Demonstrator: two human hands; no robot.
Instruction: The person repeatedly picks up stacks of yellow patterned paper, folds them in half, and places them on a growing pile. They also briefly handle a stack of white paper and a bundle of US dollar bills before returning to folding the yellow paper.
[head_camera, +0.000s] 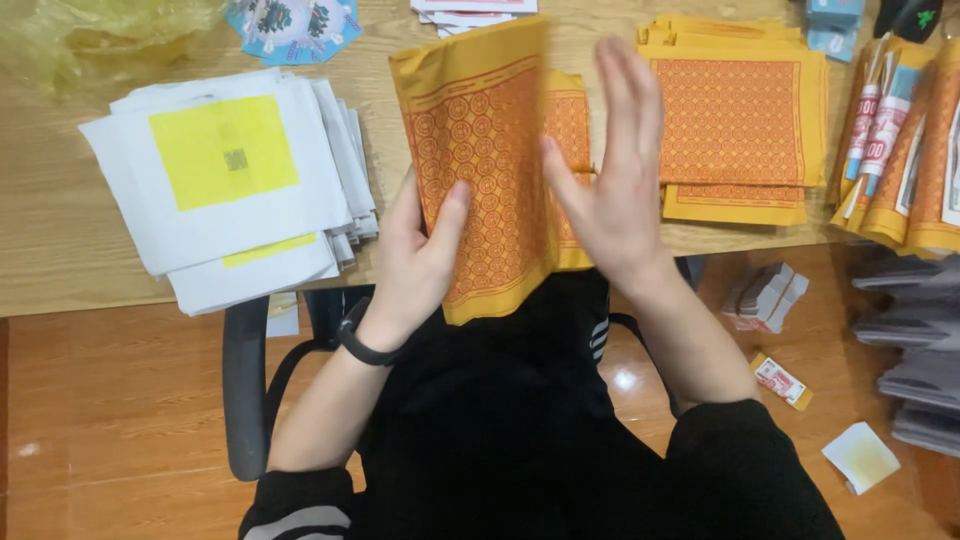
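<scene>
**Orange sheet held at table edge, right hand open beside it**

Left hand (420, 255): clamped on the orange sheet (480, 165), thumb across its printed face, fingers behind. A black band sits on that wrist. The sheet stands nearly upright over the near edge of the table (60, 220), tilted a little to the left, lower corner hanging past the edge above the lap. It carries a pattern of red rings inside a plain yellow-orange border.

Right hand (610, 175): open, fingers straight and close together, pointing to 12 o'clock. It is blurred; its palm lies at the sheet's right edge, over a second fold or sheet of the same print showing behind. Cannot tell whether it touches the paper.

Surroundings, clock directions from the held sheet:
- 9 o'clock: white stack (240, 190) of envelopes or packets, fanned, top one with a yellow square label.
- 3 o'clock: orange stack (735, 130) of the same printed sheets, lying flat.
- Further at 3 o'clock, table's right end: bundles (900, 150) of wrapped paper with red-and-white strips.
- 11 o'clock: crumpled yellow bag (90, 35).
- 4 o'clock, on the floor: loose packets and a small white slip (860, 457).
- 7 o'clock: black chair arm (245, 390).
</scene>
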